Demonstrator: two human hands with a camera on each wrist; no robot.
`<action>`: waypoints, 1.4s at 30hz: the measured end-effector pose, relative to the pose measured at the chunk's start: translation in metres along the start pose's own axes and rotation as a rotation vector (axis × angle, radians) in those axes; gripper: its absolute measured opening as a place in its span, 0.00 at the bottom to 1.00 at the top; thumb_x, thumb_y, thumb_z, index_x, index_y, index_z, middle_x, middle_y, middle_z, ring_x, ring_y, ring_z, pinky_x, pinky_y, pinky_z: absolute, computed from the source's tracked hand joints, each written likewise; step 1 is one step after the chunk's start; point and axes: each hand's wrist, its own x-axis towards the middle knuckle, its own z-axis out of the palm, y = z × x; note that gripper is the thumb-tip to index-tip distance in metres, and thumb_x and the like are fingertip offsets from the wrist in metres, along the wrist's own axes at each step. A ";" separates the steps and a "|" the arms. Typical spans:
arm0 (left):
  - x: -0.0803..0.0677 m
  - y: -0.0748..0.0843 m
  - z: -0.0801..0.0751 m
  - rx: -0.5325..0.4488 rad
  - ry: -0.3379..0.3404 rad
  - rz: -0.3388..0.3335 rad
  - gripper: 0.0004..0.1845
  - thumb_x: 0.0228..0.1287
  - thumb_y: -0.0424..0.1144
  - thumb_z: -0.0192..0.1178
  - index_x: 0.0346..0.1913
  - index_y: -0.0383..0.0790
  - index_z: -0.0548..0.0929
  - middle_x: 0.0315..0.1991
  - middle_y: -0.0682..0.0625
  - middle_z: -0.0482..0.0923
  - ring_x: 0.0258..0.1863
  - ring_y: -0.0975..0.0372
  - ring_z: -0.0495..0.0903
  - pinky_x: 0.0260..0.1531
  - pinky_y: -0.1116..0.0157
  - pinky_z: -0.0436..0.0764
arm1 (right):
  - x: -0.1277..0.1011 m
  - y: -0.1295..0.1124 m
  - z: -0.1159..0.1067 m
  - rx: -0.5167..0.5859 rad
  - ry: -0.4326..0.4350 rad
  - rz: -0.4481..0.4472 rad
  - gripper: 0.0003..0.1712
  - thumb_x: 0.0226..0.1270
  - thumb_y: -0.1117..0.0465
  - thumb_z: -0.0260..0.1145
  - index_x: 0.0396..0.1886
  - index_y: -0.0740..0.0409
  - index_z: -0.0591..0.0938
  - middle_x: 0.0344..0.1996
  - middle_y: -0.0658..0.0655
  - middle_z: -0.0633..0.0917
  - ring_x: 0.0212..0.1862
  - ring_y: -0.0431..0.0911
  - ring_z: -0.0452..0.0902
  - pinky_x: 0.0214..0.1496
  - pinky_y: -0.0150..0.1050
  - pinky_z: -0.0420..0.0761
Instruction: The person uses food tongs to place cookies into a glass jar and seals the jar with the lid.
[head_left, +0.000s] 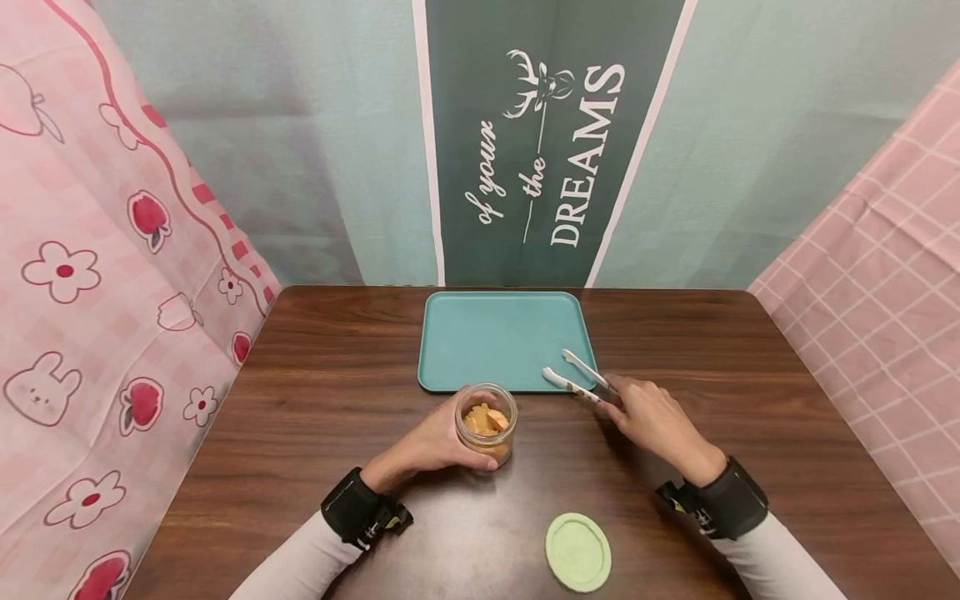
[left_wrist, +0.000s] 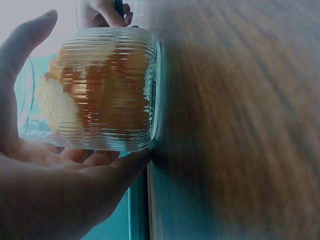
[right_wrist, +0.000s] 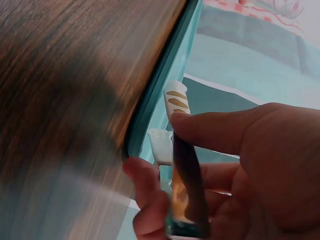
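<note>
Head view: left hand (head_left: 437, 443) wrapped round ribbed glass jar (head_left: 486, 423), lid off, just before teal tray (head_left: 450, 333); right hand (head_left: 651, 417) pinching metal tongs (head_left: 581, 377), tips apart over tray's near corner. Rigid, breakable, likely slick; best gripped round the ribs. Jar contents blurred, orange, unidentifiable.

Ribbed clear glass jar (head_left: 486, 425), glossy, is showing its orange contents through the wall. Tongs (head_left: 579, 376) are gleaming as polished metal at 1 o'clock from the jar. Teal tray (head_left: 465, 337) is looking like smooth matt plastic. Table (head_left: 315, 400) is showing dark wood grain with a faint sheen. Pale green lid (head_left: 577, 551) is appearing matt. Printed cloth backdrop (head_left: 112, 250) is hanging creased.
</note>
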 end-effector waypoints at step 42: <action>0.001 -0.001 0.000 -0.009 0.001 -0.008 0.43 0.43 0.39 0.87 0.65 0.41 0.77 0.61 0.49 0.78 0.63 0.59 0.75 0.73 0.58 0.66 | -0.006 -0.005 -0.001 -0.117 0.031 0.045 0.21 0.64 0.56 0.80 0.45 0.62 0.80 0.28 0.54 0.75 0.27 0.48 0.70 0.24 0.44 0.70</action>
